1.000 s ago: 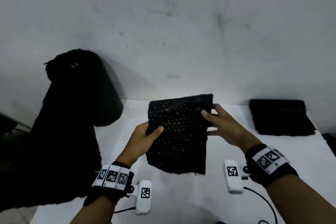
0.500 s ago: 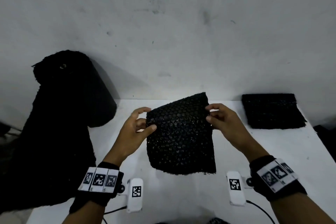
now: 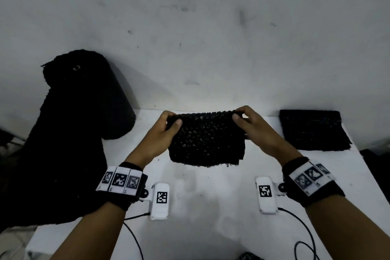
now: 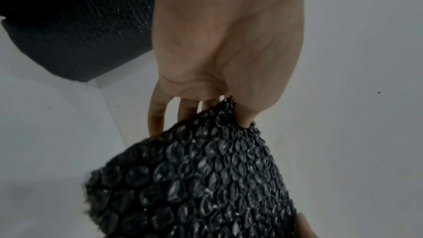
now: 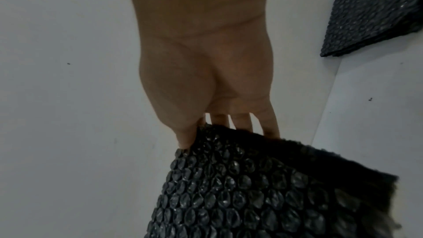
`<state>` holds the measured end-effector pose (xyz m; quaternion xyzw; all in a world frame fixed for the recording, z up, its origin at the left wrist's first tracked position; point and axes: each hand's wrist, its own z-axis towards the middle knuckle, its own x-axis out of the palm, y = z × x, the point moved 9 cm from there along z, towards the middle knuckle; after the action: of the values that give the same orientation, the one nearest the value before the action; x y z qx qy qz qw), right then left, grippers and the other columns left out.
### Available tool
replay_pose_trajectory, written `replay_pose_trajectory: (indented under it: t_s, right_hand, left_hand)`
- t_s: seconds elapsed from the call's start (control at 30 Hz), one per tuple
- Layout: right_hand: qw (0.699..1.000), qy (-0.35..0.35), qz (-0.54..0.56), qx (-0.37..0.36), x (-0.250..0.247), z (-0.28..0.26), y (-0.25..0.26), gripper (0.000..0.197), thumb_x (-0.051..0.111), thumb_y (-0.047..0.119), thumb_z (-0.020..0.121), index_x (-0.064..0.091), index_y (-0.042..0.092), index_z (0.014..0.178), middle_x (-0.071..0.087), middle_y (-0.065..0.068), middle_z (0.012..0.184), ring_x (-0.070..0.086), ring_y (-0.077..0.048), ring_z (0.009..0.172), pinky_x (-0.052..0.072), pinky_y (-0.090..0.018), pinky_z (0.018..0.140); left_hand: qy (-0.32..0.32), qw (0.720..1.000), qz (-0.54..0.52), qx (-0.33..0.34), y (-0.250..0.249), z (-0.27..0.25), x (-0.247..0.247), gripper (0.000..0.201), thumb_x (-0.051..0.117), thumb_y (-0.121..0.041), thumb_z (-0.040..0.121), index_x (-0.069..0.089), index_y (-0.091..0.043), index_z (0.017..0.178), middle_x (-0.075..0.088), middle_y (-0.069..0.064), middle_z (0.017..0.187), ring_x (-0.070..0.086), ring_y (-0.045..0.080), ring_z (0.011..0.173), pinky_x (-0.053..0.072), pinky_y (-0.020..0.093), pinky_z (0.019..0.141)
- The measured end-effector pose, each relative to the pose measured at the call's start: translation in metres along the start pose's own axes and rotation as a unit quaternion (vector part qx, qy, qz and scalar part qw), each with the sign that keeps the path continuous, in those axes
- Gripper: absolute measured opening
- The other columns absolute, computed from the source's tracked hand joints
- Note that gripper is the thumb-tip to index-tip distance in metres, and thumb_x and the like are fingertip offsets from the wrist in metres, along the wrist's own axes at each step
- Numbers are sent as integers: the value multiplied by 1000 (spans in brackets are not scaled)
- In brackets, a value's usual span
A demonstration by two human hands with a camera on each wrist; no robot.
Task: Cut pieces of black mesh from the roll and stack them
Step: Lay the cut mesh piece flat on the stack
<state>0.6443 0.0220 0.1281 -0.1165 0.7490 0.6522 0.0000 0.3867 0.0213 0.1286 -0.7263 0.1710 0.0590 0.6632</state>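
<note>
A cut piece of black bubbly mesh hangs above the white table, held by its top edge. My left hand pinches the top left corner, thumb in front and fingers behind. My right hand pinches the top right corner the same way. In the left wrist view the mesh piece runs from my left hand toward the camera. The right wrist view shows the mesh piece below my right hand. The big black mesh roll stands at the left, its loose end draped down. A stack of cut pieces lies at the right.
A grey wall rises right behind the table. Two white tagged camera units hang by my wrists, with black cables trailing over the table's near edge. The roll and the stack also show in the wrist views.
The piece has turned from tilted to level, and hangs shorter than before. Both hands have shifted to its top corners, the left one going from half open to pinching.
</note>
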Motion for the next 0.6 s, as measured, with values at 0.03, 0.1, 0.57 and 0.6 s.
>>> replay_pose_trajectory:
  t_s: [0.03, 0.1, 0.57, 0.6]
  right_hand:
    - [1000, 7, 8, 18, 3, 1, -1, 24, 63, 33, 96, 51, 22, 113, 65, 0, 89, 61, -13, 78, 51, -33, 74]
    - [999, 21, 1, 32, 7, 0, -3, 49, 74, 19, 88, 42, 25, 126, 67, -4, 102, 67, -14, 81, 56, -31, 72]
    - [997, -73, -8, -18, -32, -38, -5, 51, 71, -5, 85, 60, 25, 126, 55, 4, 132, 63, -20, 89, 55, -26, 81]
    - [997, -82, -5, -12, -37, -42, -8, 54, 71, -6, 85, 60, 25, 128, 54, 5, 136, 64, -20, 91, 55, -25, 80]
  left_hand:
    - [-6, 1000, -10, -7, 1, 4, 1, 8, 51, -41, 102, 50, -34, 106, 62, -7, 96, 59, 11, 88, 47, 28, 76]
    - [-28, 999, -35, -19, 3, 11, 0, 7, 52, -42, 101, 47, -40, 106, 62, -3, 101, 59, 15, 90, 49, 33, 75]
    - [112, 991, -76, -1, -4, 27, 27, 36, 69, -7, 91, 66, -31, 118, 62, -1, 123, 70, 22, 87, 60, 47, 76]
    - [121, 989, -78, -7, -3, 27, 35, 42, 71, -5, 90, 64, -31, 122, 62, -1, 126, 72, 22, 89, 61, 45, 77]
